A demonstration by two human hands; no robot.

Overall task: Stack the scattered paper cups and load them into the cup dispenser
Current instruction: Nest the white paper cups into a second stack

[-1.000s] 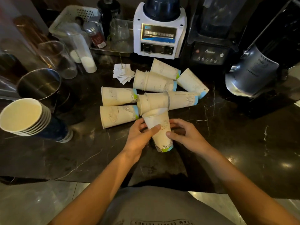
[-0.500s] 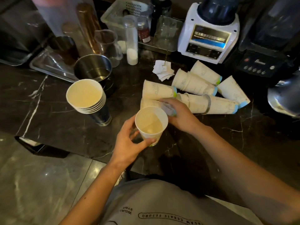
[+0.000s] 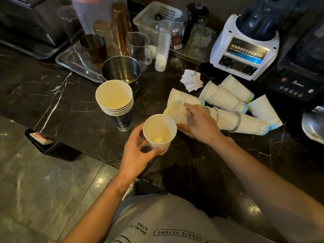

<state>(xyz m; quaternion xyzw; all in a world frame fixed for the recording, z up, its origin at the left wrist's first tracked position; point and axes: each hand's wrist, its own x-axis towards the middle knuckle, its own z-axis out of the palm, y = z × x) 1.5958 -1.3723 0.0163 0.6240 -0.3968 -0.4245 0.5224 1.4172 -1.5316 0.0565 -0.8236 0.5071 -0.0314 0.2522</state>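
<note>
My left hand [image 3: 138,155] holds an upright white paper cup [image 3: 159,131] just above the black marble counter [image 3: 70,106]. My right hand [image 3: 198,123] grips a second cup [image 3: 176,111], tilted with its mouth toward the left, beside the first cup's rim. Behind it, several more cups [image 3: 228,99] lie on their sides in a loose pile. A stack of nested cups [image 3: 114,98] sits in the dark cup dispenser [image 3: 122,121] standing left of my hands.
A steel pot [image 3: 121,71] stands behind the dispenser, with a metal tray [image 3: 77,67] of shakers further left. A white blender base [image 3: 243,50] and a black one [image 3: 298,74] line the back right. Paper slips [image 3: 191,81] lie near the pile. The counter edge drops to the floor at left.
My left hand turned the held cup upright and kept it. My right hand let go of that cup, reached into the pile and lifted another cup. The view swung left.
</note>
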